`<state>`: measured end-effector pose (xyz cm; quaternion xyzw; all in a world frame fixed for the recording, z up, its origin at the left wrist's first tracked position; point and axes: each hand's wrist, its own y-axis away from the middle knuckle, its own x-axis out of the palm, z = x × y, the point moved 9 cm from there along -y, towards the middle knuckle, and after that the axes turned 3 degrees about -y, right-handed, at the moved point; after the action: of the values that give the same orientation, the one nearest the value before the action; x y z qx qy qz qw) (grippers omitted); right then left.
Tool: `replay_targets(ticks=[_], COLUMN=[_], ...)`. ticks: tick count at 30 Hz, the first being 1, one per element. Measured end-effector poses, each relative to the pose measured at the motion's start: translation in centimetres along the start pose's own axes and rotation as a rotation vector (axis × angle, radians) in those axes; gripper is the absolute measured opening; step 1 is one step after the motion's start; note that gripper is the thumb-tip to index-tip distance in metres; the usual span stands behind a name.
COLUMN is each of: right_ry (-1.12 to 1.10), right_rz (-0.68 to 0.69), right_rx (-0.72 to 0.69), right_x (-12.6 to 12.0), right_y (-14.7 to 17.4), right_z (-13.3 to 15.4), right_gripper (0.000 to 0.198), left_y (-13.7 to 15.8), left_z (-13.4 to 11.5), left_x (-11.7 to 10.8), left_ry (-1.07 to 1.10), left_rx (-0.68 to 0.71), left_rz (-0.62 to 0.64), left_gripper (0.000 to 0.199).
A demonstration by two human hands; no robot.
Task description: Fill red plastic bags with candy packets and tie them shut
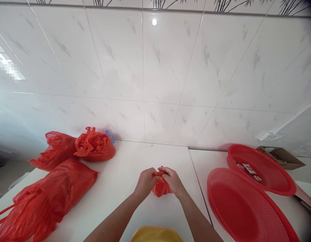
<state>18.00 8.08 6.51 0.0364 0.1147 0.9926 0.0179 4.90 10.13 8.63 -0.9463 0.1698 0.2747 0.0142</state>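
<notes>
A small red plastic bag (pixel 161 189) rests on the white table in front of me, its lower part rounded out by whatever is inside. My left hand (pixel 146 182) pinches the gathered top of the bag from the left. From the right, my right hand (pixel 172 180) grips the same top, fingers close to those of my left hand. The bag's contents are hidden, and the exact twist or knot between the fingers cannot be made out.
Several larger filled red bags (pixel 67 181) lie on the left of the white table (pixel 125 158), a clear bottle (pixel 110 135) behind them. To the right are a red perforated basket (pixel 236 205), a red basin (pixel 268 168) holding small items, and a cardboard box (pixel 283 157). A tiled wall rises behind.
</notes>
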Motion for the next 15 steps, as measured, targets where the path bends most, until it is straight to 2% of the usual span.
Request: replay_targets(ticks=[2, 3, 6, 8, 11, 15], right_ry=[-0.125, -0.152, -0.131, -0.114, -0.125, -0.161], right_rz=[0.014, -0.023, -0.257, -0.407, -0.554, -0.557], right_rx=[0.014, 0.023, 0.065, 0.097, 0.155, 0.229], right_x=[0.0, -0.5, -3.7, -6.3, -9.5, -10.9], right_y=[-0.6, -1.1, -2.5, -3.2, -3.5, -2.6], right_z=[-1.0, -1.7, -4.3, -6.1, -9.0, -12.3], right_gripper=[0.035, 0.034, 0.028, 0.028, 0.027, 0.033], left_y=[-0.4, -0.7, -1.4, -1.8, -1.9, -1.3], left_z=[0.3, 0.6, 2.2, 4.3, 8.1, 11.3], left_x=[0.0, -0.1, -0.2, -0.5, -1.2, -1.2], left_ry=[-0.079, -0.128, -0.297, -0.375, -0.416, -0.426], left_rx=[0.057, 0.091, 0.132, 0.08, -0.05, -0.167], left_rz=[-0.038, -0.059, -0.101, -0.101, -0.073, -0.018], left_gripper=[0.011, 0.011, 0.013, 0.013, 0.012, 0.011])
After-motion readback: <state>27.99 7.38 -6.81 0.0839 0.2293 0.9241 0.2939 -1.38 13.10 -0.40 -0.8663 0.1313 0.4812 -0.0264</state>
